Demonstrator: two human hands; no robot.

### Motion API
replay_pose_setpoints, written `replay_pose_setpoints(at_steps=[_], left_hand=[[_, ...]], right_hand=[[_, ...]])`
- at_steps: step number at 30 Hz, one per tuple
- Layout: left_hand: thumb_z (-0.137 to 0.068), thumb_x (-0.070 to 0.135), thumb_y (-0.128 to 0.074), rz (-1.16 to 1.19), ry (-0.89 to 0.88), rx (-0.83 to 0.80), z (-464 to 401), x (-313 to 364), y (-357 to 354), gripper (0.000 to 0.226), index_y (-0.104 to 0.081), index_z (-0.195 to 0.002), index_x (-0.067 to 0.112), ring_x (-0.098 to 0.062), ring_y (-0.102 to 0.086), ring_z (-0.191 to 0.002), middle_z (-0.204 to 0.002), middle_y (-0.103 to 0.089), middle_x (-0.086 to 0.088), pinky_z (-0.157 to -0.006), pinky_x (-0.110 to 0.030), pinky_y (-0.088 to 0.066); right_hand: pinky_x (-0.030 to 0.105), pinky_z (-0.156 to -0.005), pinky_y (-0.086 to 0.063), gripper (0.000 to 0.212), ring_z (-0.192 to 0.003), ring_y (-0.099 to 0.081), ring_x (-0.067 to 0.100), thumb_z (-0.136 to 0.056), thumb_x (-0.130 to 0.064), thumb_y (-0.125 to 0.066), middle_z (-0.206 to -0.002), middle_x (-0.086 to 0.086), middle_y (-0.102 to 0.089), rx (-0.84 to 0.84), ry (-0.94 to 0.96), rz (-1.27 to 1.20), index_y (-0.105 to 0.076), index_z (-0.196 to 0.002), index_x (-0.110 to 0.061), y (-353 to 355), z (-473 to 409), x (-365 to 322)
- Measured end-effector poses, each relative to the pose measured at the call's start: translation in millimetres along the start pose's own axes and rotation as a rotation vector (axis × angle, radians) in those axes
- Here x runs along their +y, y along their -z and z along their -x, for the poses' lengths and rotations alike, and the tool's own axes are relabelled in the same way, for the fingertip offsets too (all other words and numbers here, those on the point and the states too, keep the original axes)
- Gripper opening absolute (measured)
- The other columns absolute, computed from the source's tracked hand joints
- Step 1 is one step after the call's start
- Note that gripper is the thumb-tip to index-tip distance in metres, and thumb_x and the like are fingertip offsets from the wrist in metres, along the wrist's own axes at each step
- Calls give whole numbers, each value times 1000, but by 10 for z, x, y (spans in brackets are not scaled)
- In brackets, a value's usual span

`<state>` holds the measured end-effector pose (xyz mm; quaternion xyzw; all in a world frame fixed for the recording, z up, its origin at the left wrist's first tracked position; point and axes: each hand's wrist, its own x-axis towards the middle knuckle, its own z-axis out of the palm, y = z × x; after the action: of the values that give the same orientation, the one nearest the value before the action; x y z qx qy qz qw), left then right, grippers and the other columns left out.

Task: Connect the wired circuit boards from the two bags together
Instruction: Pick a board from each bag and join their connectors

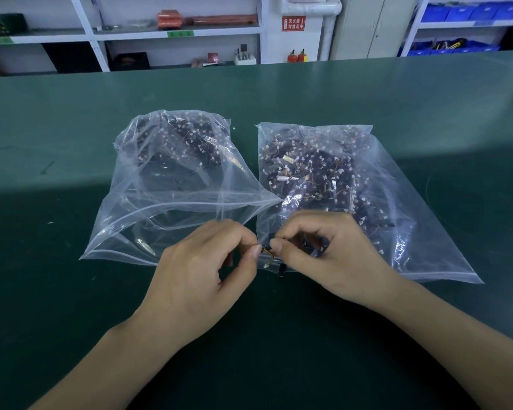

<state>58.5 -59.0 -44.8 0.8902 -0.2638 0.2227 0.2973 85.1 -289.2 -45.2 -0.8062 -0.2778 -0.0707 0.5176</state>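
Hands meet mid-join: left hand (203, 263) and right hand (317, 250) each pinch a wired circuit board (267, 252), connectors not visibly mated. Beyond them, both bags (397, 202) remain full.

Small wired parts (266, 252) pinched between left hand (202, 279) and right hand (323, 261), mostly covered by fingertips; connection state indeterminable. Forearms cut off at lower edge. Bag (338, 173) contents beyond hands too small to distinguish.
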Motion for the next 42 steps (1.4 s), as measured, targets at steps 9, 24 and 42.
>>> replay_pose_setpoints(at_steps=[9, 24, 42], left_hand=[[-103, 31, -66, 49, 17, 65, -11, -77, 1, 12, -73, -96, 25, -12, -60, -74, -86, -61, 17, -63, -25, -46], [-95, 30, -80, 8, -71, -12, -34, -114, -34, 6, -79, -93, 24, 4, -53, -75, -86, -62, 17, -62, -23, -49], [-100, 38, -53, -82, 91, 29, -75, -128, -86, 35, -43, -70, 23, -15, -44, -62, -63, -41, 10, -53, -28, -34]], right_hand=[[27, -72, -51, 39, -81, -61, 15, -75, -14, -86, -90, -15, -64, -147, 103, 372, -62, -100, -32, 164, -33, 16], [9, -62, -38, 29, -64, -56, 10, -83, 1, -78, -80, -27, -61, -122, 91, 212, -67, -96, -23, 201, -50, -13], [16, -63, -42, 32, -61, -55, 15, -79, 2, -74, -74, -12, -60, -142, 27, 160, -66, -93, -26, 163, -30, -18]])
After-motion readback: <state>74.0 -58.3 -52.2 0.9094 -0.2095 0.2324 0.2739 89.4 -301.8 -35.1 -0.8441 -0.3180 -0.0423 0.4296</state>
